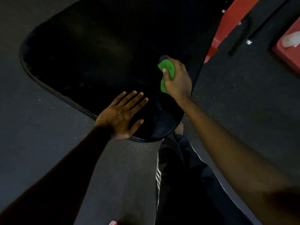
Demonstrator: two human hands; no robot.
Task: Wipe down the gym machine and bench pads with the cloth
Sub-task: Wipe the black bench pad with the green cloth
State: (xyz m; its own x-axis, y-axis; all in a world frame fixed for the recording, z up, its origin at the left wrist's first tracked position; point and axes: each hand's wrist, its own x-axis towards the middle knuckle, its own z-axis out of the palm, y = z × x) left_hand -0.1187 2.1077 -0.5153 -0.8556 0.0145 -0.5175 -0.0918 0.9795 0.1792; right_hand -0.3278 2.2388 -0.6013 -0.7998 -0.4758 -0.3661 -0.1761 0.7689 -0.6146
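Your right hand (177,80) has the green cloth (165,73) bunched in a tight grip by the pad's (97,51) right edge. Your left hand (121,115) lies flat, fingers spread, holding nothing, at its near corner.

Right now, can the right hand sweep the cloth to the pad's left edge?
Probably yes. The right hand grips the cloth on the pad; nothing lies between it and that edge, and the left hand rests flat nearer the body.

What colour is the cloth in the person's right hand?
Bright green; the cloth is bunched in the right hand on the black pad, seen in the head view.
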